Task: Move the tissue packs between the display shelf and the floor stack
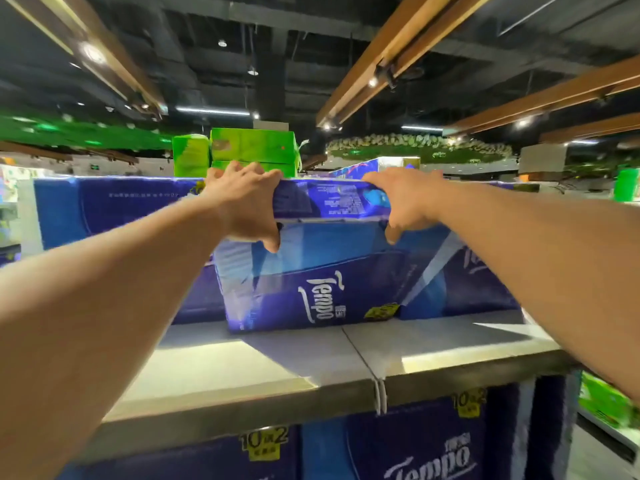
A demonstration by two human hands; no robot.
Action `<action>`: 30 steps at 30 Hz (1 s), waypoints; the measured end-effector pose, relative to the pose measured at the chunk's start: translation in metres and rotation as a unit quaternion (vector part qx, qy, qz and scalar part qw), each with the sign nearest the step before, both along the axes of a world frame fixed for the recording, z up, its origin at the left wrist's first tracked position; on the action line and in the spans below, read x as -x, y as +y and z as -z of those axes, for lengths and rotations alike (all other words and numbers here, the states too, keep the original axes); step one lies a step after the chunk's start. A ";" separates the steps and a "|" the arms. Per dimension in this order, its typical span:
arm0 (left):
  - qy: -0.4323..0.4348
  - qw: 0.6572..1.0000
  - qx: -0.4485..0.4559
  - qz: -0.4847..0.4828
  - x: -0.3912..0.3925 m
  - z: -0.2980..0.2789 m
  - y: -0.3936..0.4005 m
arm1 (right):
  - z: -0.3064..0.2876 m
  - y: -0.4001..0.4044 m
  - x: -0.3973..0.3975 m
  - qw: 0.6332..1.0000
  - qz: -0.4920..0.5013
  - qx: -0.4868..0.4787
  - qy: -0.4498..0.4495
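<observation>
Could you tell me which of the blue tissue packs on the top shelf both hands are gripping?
The upper blue plastic-wrapped tissue pack, stacked on the blue Tempo-labelled pack. The left hand and right hand hook fingers over its top edge.

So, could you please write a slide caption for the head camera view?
Both hands, left hand and right hand, grip the upper blue tissue pack on the display shelf.

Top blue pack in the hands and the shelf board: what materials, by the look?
Blue pack: likely thin glossy plastic film; it shows bright sheen and creases, and dents under the left hand and right hand. Shelf board: smooth pale grey panels with a soft sheen and a seam, perhaps painted metal or laminate; cannot tell which.
</observation>
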State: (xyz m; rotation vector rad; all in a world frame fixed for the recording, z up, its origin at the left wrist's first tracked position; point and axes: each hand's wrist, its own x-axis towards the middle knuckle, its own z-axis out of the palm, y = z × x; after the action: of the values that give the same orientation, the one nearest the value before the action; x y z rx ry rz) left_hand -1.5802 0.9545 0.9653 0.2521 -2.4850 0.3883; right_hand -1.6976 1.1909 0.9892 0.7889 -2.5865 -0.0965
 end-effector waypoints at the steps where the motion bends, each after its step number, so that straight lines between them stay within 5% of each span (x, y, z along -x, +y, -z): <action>1: -0.002 1.000 -0.005 0.008 0.006 -0.008 -0.002 | -0.007 -0.001 0.006 1.000 -0.003 0.003 -0.009; 6: 0.045 0.998 0.046 -0.012 0.031 -0.024 -0.010 | -0.025 -0.014 0.037 1.000 0.017 0.014 -0.013; 11: 0.062 0.994 -0.082 0.024 0.061 -0.012 -0.036 | -0.016 -0.029 0.063 0.999 0.026 0.025 0.007; 30: 0.010 0.996 0.039 -0.076 0.112 0.002 -0.056 | 0.011 -0.069 0.128 0.998 0.026 0.053 0.037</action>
State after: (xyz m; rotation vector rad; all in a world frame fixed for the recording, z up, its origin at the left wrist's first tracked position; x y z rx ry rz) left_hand -1.6917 0.8981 0.9629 0.4121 -2.4335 0.5414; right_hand -1.8257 1.1215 0.9785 0.6666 -2.5206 -0.0041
